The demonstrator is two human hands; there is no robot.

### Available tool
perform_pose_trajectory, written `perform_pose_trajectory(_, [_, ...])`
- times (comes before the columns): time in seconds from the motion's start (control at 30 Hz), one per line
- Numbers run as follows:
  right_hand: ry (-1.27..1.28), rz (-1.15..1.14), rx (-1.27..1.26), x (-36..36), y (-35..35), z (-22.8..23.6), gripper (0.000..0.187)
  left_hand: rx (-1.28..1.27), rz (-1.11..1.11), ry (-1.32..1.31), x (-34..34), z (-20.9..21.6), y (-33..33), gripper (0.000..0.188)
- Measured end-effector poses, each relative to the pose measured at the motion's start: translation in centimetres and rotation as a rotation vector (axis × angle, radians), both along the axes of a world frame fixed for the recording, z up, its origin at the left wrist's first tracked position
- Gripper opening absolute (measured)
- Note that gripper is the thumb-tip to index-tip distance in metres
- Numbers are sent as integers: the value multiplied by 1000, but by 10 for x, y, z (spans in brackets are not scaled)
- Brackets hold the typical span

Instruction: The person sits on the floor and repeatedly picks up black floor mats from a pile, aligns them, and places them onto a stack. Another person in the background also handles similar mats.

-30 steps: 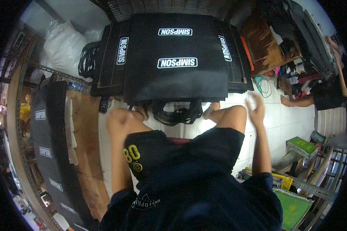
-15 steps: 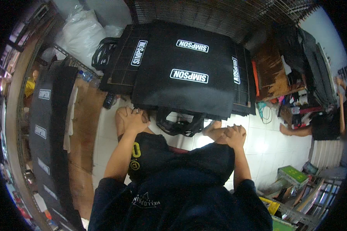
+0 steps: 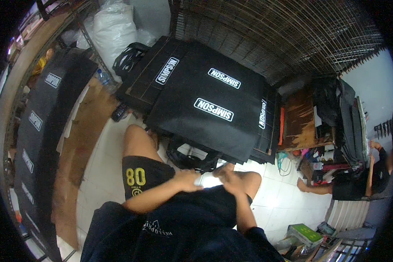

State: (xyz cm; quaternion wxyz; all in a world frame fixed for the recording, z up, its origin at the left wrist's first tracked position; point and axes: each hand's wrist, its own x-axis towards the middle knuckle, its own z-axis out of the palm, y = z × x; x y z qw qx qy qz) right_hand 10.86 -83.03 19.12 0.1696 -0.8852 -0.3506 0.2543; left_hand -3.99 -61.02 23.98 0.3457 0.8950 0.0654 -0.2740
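My left hand (image 3: 187,180) and my right hand (image 3: 232,182) are in front of my lap, a short gap apart. Both are smeared by motion, so their fingers do not read clearly. Bright white shows between them; whether it is floor or a held thing I cannot tell. Just beyond my hands, black loop handles (image 3: 192,160) hang from the near edge of a stack of black fabric bags (image 3: 201,94). White printed labels mark the bags. Wire grid racks (image 3: 139,89) show at the stack's sides. Neither hand touches the stack.
More black bags (image 3: 39,105) lie along a brown board (image 3: 85,148) at left. White plastic-wrapped bundles (image 3: 113,32) stand behind. Wire racks (image 3: 266,39) fill the back. At right are a wooden cabinet (image 3: 299,111), a person (image 3: 353,181) and a green-topped box (image 3: 305,233).
My hands have left my knees and come together in front of my lap. The view has turned, so the bag stack appears tilted and lower.
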Motion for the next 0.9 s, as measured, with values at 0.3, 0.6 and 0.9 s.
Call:
perform_pose_trajectory(0.3, [593, 117, 86, -11, 50, -44, 54, -175, -200, 14, 8, -106, -1, 55])
perform_pose_trajectory(0.6, [493, -11, 88, -5, 46, -60, 61, -270, -169, 48, 19, -74, 3, 57])
perform_pose_trajectory(0.9, [604, -10, 58, -1, 47, -75, 61, -241, -282, 178, 19, -116, 7, 73])
